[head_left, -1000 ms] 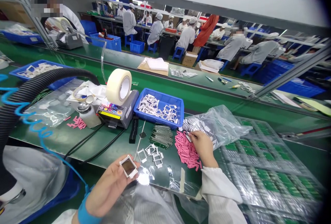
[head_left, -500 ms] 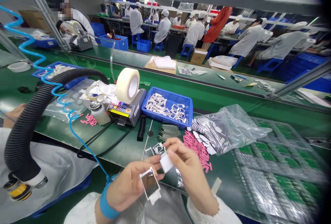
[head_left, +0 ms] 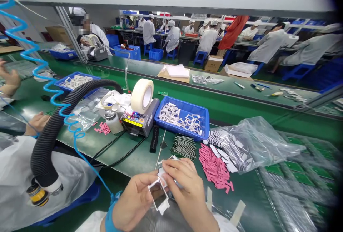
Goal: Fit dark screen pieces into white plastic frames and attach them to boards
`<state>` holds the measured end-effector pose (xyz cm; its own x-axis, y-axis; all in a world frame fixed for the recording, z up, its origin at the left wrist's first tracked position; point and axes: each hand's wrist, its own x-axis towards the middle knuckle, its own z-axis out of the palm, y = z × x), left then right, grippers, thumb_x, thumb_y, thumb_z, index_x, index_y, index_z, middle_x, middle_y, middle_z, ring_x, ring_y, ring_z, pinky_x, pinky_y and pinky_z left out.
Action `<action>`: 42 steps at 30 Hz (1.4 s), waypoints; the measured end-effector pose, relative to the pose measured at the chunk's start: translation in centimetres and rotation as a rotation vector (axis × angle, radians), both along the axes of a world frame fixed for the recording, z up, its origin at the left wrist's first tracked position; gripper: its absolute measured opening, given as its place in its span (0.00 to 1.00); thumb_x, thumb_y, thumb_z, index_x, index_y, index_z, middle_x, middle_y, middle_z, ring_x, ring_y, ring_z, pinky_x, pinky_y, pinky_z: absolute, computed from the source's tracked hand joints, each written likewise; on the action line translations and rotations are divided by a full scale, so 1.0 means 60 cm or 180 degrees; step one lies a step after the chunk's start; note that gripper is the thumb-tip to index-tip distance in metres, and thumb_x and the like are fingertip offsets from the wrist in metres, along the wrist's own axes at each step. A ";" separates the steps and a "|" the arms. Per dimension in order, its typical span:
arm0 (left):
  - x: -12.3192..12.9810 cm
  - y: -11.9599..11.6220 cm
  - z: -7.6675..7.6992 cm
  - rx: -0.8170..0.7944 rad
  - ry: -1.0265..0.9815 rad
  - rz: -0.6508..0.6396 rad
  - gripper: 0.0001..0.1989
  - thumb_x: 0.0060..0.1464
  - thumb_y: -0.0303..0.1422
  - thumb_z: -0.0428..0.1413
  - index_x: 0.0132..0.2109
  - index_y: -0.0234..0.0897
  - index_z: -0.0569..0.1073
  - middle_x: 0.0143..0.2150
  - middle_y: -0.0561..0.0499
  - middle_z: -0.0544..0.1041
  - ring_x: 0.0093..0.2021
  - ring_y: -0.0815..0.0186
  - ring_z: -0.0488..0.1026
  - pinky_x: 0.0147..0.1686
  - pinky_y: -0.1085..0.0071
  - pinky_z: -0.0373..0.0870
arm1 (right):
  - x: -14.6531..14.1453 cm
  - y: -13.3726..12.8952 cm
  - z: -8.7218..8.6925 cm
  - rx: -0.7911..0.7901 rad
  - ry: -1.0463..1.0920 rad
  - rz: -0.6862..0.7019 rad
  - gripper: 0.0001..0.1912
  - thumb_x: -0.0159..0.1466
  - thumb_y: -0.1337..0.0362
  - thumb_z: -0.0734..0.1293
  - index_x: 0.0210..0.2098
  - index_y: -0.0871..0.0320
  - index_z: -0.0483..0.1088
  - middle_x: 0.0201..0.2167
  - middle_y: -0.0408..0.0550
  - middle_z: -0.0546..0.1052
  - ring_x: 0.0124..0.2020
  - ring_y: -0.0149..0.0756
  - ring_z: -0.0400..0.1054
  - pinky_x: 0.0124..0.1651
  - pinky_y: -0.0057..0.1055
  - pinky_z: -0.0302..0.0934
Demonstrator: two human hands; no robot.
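The person wears loose white cloth sleeves, the left one (head_left: 91, 222) and the right one (head_left: 226, 225) each ending short of a bare hand, left (head_left: 134, 197) and right (head_left: 184, 185). Round the left wrist sits a bright blue fabric-like band (head_left: 109, 218). A thin, glossy blue cord (head_left: 77, 133) joins it, straight near the wrist, then wound into springy coils. Pale grey cloth (head_left: 158, 222) covers the lap.

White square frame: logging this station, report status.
Left hand holding white square frame. Right hand pinching flat white piece nearby. Blue coiled cord reaches blue wristband, clear of frame.
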<state>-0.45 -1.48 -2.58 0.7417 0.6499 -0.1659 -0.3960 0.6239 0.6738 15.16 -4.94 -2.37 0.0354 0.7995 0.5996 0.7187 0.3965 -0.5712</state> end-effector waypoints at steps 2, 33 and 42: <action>0.000 0.000 0.001 -0.0028 0.0005 0.0020 0.19 0.42 0.41 0.65 0.40 0.36 0.79 0.41 0.45 0.77 0.43 0.59 0.74 0.48 0.66 0.67 | -0.001 -0.001 0.001 0.0175 -0.0157 -0.0038 0.11 0.62 0.73 0.65 0.42 0.54 0.70 0.38 0.46 0.78 0.35 0.35 0.71 0.46 0.42 0.57; -0.023 0.003 0.004 0.0052 0.0350 -0.0152 0.17 0.42 0.43 0.64 0.39 0.39 0.80 0.46 0.46 0.74 0.47 0.60 0.71 0.53 0.66 0.63 | -0.012 0.008 -0.012 -0.0127 0.0908 0.0191 0.09 0.60 0.71 0.66 0.36 0.52 0.76 0.33 0.44 0.80 0.33 0.35 0.73 0.36 0.35 0.66; -0.020 0.005 -0.007 0.0129 0.0591 -0.0103 0.18 0.43 0.43 0.63 0.40 0.36 0.79 0.48 0.42 0.75 0.45 0.56 0.72 0.48 0.64 0.66 | -0.008 0.009 -0.013 -0.0471 0.0888 0.0158 0.06 0.58 0.72 0.67 0.30 0.55 0.74 0.32 0.44 0.79 0.35 0.35 0.72 0.39 0.34 0.65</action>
